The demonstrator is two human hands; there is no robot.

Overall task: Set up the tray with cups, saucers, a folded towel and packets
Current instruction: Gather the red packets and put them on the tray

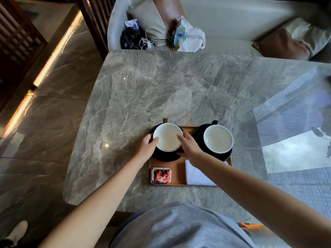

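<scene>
A brown wooden tray (179,169) lies on the marble table near me. Two black cups with white insides stand on black saucers at its far side: the left cup (168,137) on the left saucer (166,156), the right cup (218,139) on the right saucer (198,135). My left hand (146,149) grips the left cup's left side. My right hand (189,146) holds its right rim, with the fingers reaching down to the saucer. Red packets (160,175) lie in the tray's near left corner. A folded white towel (197,174) lies at the near right, partly under my right forearm.
The marble table (161,90) stretches bare beyond the tray, with window glare on its right side. Behind it a pale sofa (232,24) holds plastic bags (188,35), a cable and cushions. Polished floor lies to the left.
</scene>
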